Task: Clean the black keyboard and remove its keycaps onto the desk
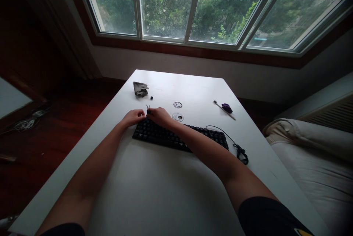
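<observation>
A black keyboard [165,135] lies across the white table in front of me. My right hand [160,115] is closed over its far left part, pinching a small dark tool with thin wire prongs that looks like a keycap puller [148,110]. Beside it, my left hand [134,117] rests at the keyboard's far left corner with its fingers curled in. Whether anything is between the left fingertips is too small to tell. Just beyond both hands sits a loose black keycap [151,97]. My right forearm hides part of the keys.
A crumpled grey cloth [140,89] lies at the far left of the white table [165,192]. Two round pieces [178,105] are behind the keyboard. Rightward are a brush [230,115], a purple bundle [227,108] and the coiled cable [241,154]. A couch [300,162] stands right.
</observation>
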Demonstrator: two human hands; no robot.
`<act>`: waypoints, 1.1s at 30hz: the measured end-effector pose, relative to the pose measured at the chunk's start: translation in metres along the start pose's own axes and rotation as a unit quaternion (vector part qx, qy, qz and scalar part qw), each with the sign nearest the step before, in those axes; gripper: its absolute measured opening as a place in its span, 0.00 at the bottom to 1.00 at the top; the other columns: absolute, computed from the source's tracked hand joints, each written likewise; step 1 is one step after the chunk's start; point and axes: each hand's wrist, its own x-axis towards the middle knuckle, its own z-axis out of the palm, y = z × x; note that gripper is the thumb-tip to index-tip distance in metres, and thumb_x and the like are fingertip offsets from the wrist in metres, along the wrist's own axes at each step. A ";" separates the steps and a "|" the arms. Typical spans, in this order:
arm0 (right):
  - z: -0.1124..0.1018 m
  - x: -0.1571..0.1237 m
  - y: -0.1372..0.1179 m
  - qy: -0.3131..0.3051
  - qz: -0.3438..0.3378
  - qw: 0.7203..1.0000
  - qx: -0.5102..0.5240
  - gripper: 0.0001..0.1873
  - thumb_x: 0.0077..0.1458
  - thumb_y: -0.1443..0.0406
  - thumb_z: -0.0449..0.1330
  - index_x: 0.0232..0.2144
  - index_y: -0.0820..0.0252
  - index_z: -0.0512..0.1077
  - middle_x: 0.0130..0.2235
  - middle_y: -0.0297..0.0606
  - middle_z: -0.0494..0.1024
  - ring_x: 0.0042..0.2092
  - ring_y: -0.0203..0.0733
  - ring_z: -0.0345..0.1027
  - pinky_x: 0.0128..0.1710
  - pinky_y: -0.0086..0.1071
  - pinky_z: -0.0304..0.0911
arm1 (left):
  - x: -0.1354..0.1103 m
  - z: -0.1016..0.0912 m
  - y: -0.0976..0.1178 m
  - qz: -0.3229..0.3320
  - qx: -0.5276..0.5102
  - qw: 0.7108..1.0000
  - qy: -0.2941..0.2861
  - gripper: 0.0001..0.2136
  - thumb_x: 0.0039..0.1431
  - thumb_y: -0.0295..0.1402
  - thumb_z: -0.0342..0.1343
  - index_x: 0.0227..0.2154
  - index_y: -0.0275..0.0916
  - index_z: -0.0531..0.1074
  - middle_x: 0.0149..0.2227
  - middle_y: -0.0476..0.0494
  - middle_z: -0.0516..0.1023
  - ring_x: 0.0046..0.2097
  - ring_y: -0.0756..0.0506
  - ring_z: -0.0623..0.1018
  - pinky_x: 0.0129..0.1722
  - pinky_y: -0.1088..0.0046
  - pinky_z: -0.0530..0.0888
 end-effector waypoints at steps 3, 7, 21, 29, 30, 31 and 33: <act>-0.001 0.000 -0.004 -0.007 0.007 1.000 -0.029 0.14 0.64 0.57 0.56 0.45 0.54 0.78 0.39 0.43 0.82 0.39 0.46 0.74 0.36 0.30 0.56 | 0.000 0.000 0.001 -0.003 0.006 1.000 0.000 0.13 0.52 0.44 0.55 0.31 0.41 0.77 0.26 0.49 0.75 0.30 0.45 0.72 0.28 0.71 0.60; 0.000 -0.001 -0.007 -0.019 0.038 0.997 -0.059 0.17 0.66 0.55 0.53 0.48 0.55 0.76 0.41 0.44 0.82 0.42 0.46 0.75 0.38 0.30 0.57 | -0.001 -0.001 0.004 -0.002 0.014 1.000 -0.012 0.14 0.53 0.44 0.54 0.32 0.40 0.77 0.27 0.49 0.75 0.31 0.45 0.72 0.29 0.72 0.61; 0.012 -0.004 0.006 0.044 0.026 0.999 0.003 0.16 0.64 0.54 0.55 0.42 0.56 0.77 0.36 0.41 0.82 0.37 0.44 0.74 0.36 0.29 0.56 | -0.002 -0.002 0.006 -0.003 0.028 0.999 -0.017 0.15 0.53 0.44 0.52 0.33 0.39 0.77 0.28 0.49 0.75 0.32 0.46 0.72 0.30 0.73 0.61; 0.006 0.018 0.036 0.077 0.072 0.989 0.105 0.12 0.62 0.57 0.58 0.35 0.57 0.76 0.33 0.35 0.81 0.34 0.37 0.72 0.33 0.26 0.57 | -0.003 -0.002 0.006 -0.015 0.037 0.999 -0.014 0.14 0.53 0.43 0.53 0.34 0.40 0.77 0.28 0.49 0.76 0.31 0.47 0.72 0.30 0.72 0.61; 0.006 0.022 0.041 0.080 0.077 0.990 0.092 0.11 0.61 0.57 0.58 0.35 0.57 0.76 0.33 0.35 0.81 0.34 0.38 0.72 0.33 0.26 0.57 | -0.003 -0.003 0.006 -0.014 0.038 0.999 -0.014 0.14 0.54 0.43 0.53 0.34 0.40 0.77 0.28 0.49 0.76 0.31 0.47 0.72 0.30 0.72 0.62; 0.006 0.027 0.046 0.081 0.084 0.990 0.077 0.11 0.61 0.57 0.59 0.35 0.57 0.76 0.33 0.36 0.81 0.34 0.38 0.72 0.33 0.26 0.56 | -0.004 -0.003 0.007 -0.013 0.038 0.999 -0.014 0.14 0.54 0.43 0.53 0.34 0.40 0.77 0.29 0.49 0.76 0.32 0.46 0.72 0.31 0.72 0.62; 0.007 0.038 0.058 0.070 0.103 0.991 0.056 0.10 0.60 0.57 0.60 0.35 0.57 0.76 0.34 0.36 0.81 0.35 0.38 0.72 0.33 0.27 0.56 | -0.004 -0.004 0.007 -0.011 0.037 0.999 -0.016 0.14 0.54 0.43 0.53 0.34 0.40 0.77 0.29 0.48 0.76 0.32 0.46 0.73 0.31 0.72 0.63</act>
